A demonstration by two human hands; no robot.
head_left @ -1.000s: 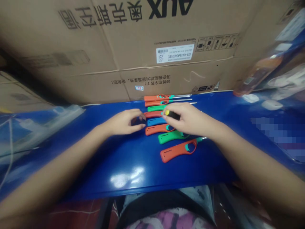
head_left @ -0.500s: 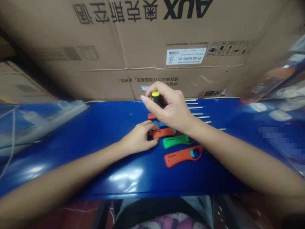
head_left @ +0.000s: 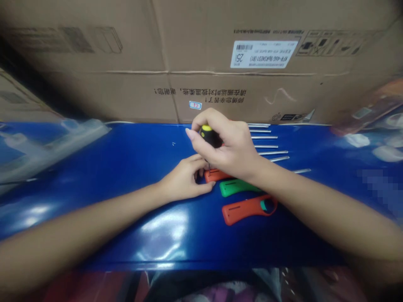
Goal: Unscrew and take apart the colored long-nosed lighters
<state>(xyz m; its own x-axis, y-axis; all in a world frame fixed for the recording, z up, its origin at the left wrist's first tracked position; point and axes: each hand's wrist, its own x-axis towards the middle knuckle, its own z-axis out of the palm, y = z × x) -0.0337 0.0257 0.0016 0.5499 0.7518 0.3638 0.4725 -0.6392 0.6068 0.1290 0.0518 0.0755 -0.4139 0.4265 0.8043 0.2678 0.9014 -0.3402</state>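
Note:
My right hand [head_left: 231, 144] is wrapped round a screwdriver [head_left: 207, 135] with a black and yellow handle, held upright. Its thin shaft points down to the left end of an orange plastic handle [head_left: 217, 175]; whether the tip sits in a hole is too small to tell. My left hand [head_left: 182, 178] grips that same end between thumb and fingers, against the table. Just nearer to me lies a green handle [head_left: 236, 187], then another orange handle [head_left: 241, 211] with a slot and a ring-shaped right end. My right hand covers part of the row.
Several thin metal rods [head_left: 267, 147] lie to the right, behind my right wrist. A large cardboard box [head_left: 126, 92] stands along the back of the blue table [head_left: 119, 235]. Clear plastic packaging [head_left: 75, 140] is at the left, and white items [head_left: 388, 153] are at the right.
The camera view has shifted, so the box and table sit differently in frame. Both hands keep their hold. The blue handle that showed behind the orange one is now covered.

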